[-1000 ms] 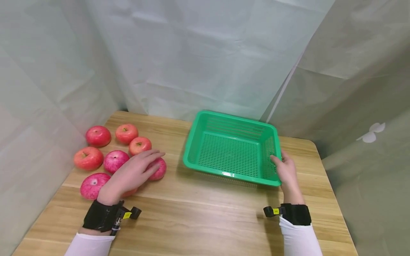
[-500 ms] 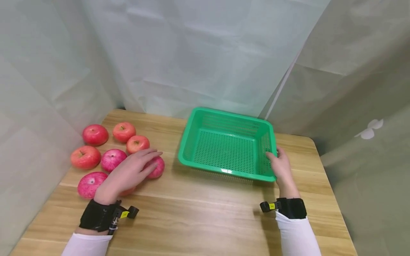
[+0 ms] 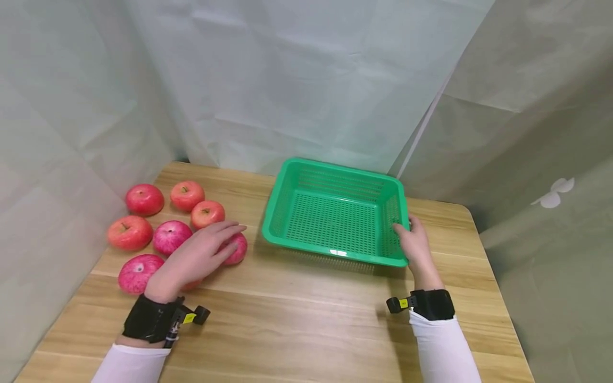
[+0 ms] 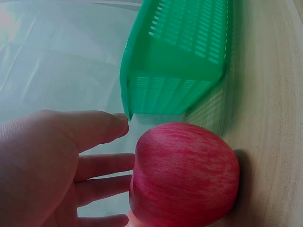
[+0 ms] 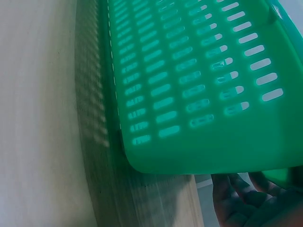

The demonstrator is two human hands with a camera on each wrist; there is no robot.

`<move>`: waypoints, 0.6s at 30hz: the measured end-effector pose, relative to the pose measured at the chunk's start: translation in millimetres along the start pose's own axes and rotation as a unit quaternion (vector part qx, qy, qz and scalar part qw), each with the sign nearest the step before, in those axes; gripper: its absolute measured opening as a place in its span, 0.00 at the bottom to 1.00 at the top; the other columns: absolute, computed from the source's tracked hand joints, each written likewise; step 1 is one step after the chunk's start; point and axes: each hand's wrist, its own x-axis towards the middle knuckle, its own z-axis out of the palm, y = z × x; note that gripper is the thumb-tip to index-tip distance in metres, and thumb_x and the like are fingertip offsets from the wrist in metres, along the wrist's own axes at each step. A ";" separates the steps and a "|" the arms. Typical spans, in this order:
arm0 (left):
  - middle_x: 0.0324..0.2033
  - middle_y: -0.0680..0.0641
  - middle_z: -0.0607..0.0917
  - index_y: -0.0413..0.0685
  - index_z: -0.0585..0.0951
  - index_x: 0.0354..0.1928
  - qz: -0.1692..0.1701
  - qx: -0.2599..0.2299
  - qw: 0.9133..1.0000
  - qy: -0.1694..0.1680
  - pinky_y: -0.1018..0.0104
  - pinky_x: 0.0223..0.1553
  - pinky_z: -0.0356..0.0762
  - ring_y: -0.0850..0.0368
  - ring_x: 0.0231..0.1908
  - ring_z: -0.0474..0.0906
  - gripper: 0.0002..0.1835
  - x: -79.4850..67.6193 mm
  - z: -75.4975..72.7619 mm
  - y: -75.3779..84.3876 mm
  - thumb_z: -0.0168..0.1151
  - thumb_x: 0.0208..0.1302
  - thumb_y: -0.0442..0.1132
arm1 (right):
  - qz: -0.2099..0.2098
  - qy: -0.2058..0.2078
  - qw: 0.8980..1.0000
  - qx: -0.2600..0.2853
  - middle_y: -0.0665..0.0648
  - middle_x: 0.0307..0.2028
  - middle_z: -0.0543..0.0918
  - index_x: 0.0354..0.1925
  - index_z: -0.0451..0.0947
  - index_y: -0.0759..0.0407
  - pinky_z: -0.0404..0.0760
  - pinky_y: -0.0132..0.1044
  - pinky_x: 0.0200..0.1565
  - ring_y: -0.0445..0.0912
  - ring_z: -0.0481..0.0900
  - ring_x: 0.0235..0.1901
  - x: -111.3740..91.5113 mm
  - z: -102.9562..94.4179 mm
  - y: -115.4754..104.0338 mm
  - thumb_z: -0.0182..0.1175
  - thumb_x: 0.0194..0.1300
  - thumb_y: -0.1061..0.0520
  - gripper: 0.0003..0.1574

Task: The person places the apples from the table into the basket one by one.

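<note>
My left hand lies over a red apple at the right end of the group of apples, its fingers fairly straight. In the left wrist view that apple stands on the table, with the fingertips right at its top and the thumb apart from it. My right hand grips the right end of a green plastic basket, thumb over the rim and fingers outside. The basket holds nothing. Its slotted wall fills the right wrist view, with the fingers curled below its rim.
Several more apples, among them a dark red one and a pink one, sit on the left of the wooden table. One is mostly hidden under my left wrist. Pale sheeting hangs behind and at both sides.
The basket has slid a little to the left, toward the apples, with my right hand on its end. My left hand keeps its place over the apple.
</note>
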 end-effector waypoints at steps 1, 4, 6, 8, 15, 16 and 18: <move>0.70 0.38 0.78 0.48 0.78 0.73 0.001 0.000 1.000 0.000 0.35 0.67 0.73 0.37 0.70 0.74 0.26 0.1 0.0 0.4 0.65 0.77 0.45 | -0.003 -0.002 1.000 -0.002 0.70 0.74 0.66 0.84 0.53 0.61 0.75 0.62 0.63 0.65 0.71 0.67 0.4 0.3 -0.6 0.51 0.83 0.51 0.40; 0.69 0.38 0.78 0.49 0.78 0.73 0.001 0.001 1.000 -0.001 0.35 0.67 0.74 0.37 0.70 0.74 0.26 1.1 0.0 2.1 0.65 0.77 0.45 | -0.007 -0.005 1.000 -0.007 0.70 0.74 0.67 0.84 0.53 0.61 0.76 0.62 0.63 0.65 0.72 0.67 2.7 0.9 -1.7 0.51 0.83 0.51 0.40; 0.69 0.38 0.79 0.49 0.78 0.73 0.002 0.000 1.000 0.000 0.35 0.66 0.74 0.37 0.69 0.74 0.26 1.8 0.2 2.5 0.66 0.77 0.44 | -0.009 -0.008 1.000 -0.012 0.70 0.73 0.67 0.84 0.53 0.61 0.77 0.61 0.62 0.65 0.72 0.66 4.5 1.7 -2.2 0.51 0.83 0.51 0.40; 0.69 0.39 0.79 0.49 0.78 0.73 0.002 0.001 1.000 -0.001 0.35 0.66 0.75 0.37 0.69 0.74 0.27 2.3 0.3 3.1 0.66 0.76 0.44 | -0.009 -0.008 1.000 -0.016 0.70 0.73 0.68 0.84 0.54 0.60 0.78 0.61 0.62 0.64 0.73 0.66 6.2 2.9 -3.0 0.51 0.83 0.50 0.40; 0.69 0.39 0.79 0.49 0.78 0.73 -0.002 0.000 1.000 -0.003 0.36 0.66 0.75 0.38 0.69 0.74 0.27 1.5 -0.6 4.4 0.67 0.76 0.45 | -0.013 -0.015 1.000 -0.015 0.70 0.72 0.69 0.84 0.54 0.58 0.77 0.61 0.63 0.64 0.73 0.66 10.9 7.7 -7.0 0.52 0.84 0.50 0.40; 0.69 0.39 0.79 0.49 0.78 0.73 -0.001 0.001 1.000 -0.002 0.36 0.66 0.75 0.38 0.69 0.74 0.27 0.9 -1.0 5.2 0.67 0.76 0.44 | -0.013 -0.018 1.000 -0.016 0.70 0.72 0.69 0.84 0.53 0.58 0.77 0.62 0.63 0.64 0.73 0.66 11.2 7.6 -7.7 0.52 0.84 0.49 0.40; 0.68 0.38 0.79 0.48 0.78 0.73 0.005 0.005 1.000 -0.003 0.35 0.65 0.75 0.37 0.69 0.75 0.27 -0.3 -1.6 6.3 0.68 0.75 0.44 | -0.012 -0.023 0.999 -0.020 0.71 0.73 0.68 0.85 0.52 0.59 0.77 0.62 0.63 0.64 0.73 0.67 11.4 6.5 -9.0 0.52 0.84 0.48 0.42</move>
